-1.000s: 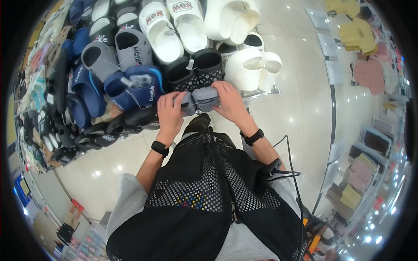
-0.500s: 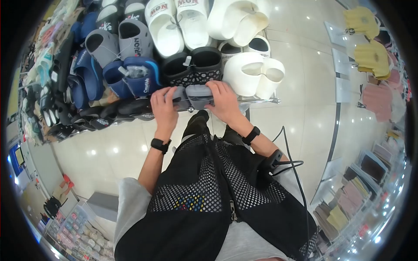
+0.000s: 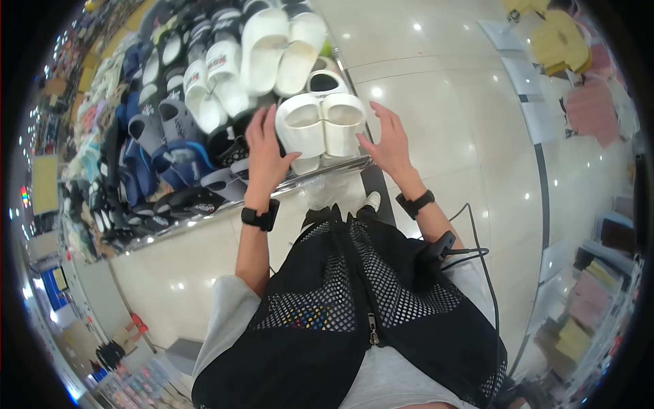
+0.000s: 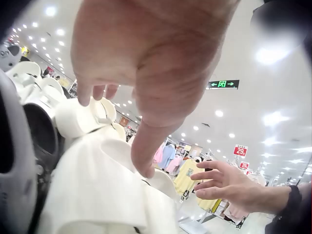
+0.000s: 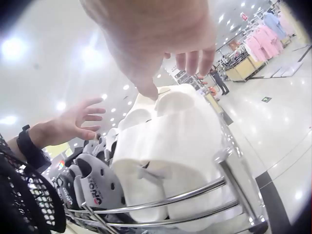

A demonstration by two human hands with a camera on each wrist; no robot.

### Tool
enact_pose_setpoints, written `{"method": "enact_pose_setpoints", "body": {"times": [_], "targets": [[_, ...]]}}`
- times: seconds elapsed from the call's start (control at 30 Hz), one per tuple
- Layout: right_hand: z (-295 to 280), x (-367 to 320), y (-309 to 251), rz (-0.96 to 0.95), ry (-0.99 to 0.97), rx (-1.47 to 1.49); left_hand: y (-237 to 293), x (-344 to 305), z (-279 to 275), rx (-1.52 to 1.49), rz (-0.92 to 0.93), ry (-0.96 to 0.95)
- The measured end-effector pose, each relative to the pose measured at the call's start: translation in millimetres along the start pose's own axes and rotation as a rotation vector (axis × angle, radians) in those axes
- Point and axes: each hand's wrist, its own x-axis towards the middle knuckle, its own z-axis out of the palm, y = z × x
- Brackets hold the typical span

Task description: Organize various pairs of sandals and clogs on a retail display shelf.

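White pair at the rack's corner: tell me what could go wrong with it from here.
The white pair sits right by the metal rail, so a careless push might tip it over the edge. The left hand is close to the black clogs and could knock them.

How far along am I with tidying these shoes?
Looks done: the gray clogs and blue slippers sit in pairs. In hand: the front white slippers, between your open left hand and right hand, neither gripping. Left, probably: straightening that white pair behind the metal rail.
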Motion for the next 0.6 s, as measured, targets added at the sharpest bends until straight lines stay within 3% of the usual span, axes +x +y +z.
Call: {"method": "enact_pose_setpoints", "body": {"times": [0.13, 0.17, 0.2, 0.23, 0.3, 0.6], "targets": [[7.0, 16.3, 34.3, -0.002, -0.010, 0.079, 0.1, 36.8, 57.9, 0.068, -0.012, -0.083], [11.8, 20.9, 35.6, -0.004, 0.017, 0.087, -16.8, 44.8, 75.8, 0.110, -0.112, -0.121], [16.2, 27.4, 34.3, 0.099, -0.161, 0.173, -22.8, 55.5, 81.4, 0.153, -0.213, -0.158], [22.4, 32.5, 35.4, 0.200, -0.341, 0.261, -18.3, 64.5, 76.3, 0.168, -0.191, -0.154], [31.2, 33.4, 36.1, 0.234, -0.330, 0.251, -9.8, 73.4, 68.8, 0.258, -0.352, -0.304], [24.2, 49.5, 40.8, 0.208, -0.489, 0.016, -10.3, 65.8, 69.5, 0.182, -0.304, -0.220]]}}
